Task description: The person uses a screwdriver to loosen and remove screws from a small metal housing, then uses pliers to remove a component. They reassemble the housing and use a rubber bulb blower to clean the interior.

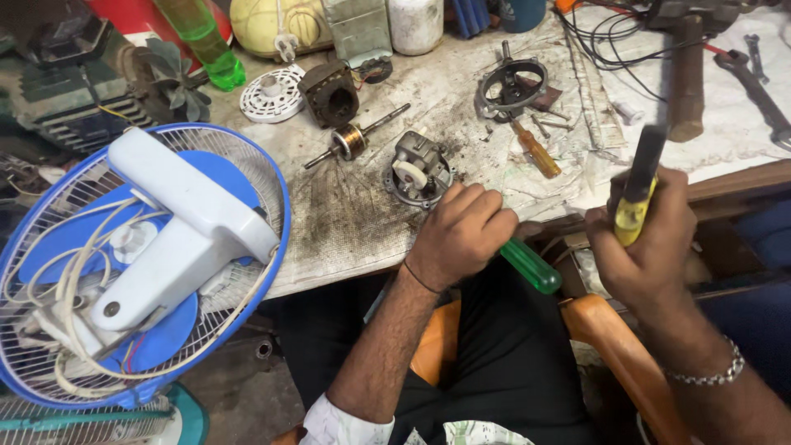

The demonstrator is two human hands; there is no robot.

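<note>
My left hand is closed around a screwdriver with a green handle, right at the front edge of the workbench. Just beyond its knuckles lies a grey motor housing. My right hand grips a tool with a yellow and black handle, held upright near the bench edge. A copper-wound rotor on a shaft lies further left on the bench.
A blue and white fan with its guard lies face down at the left. Scattered on the bench are an orange-handled screwdriver, a metal ring bracket, a hammer, a spanner, a white disc and black wires.
</note>
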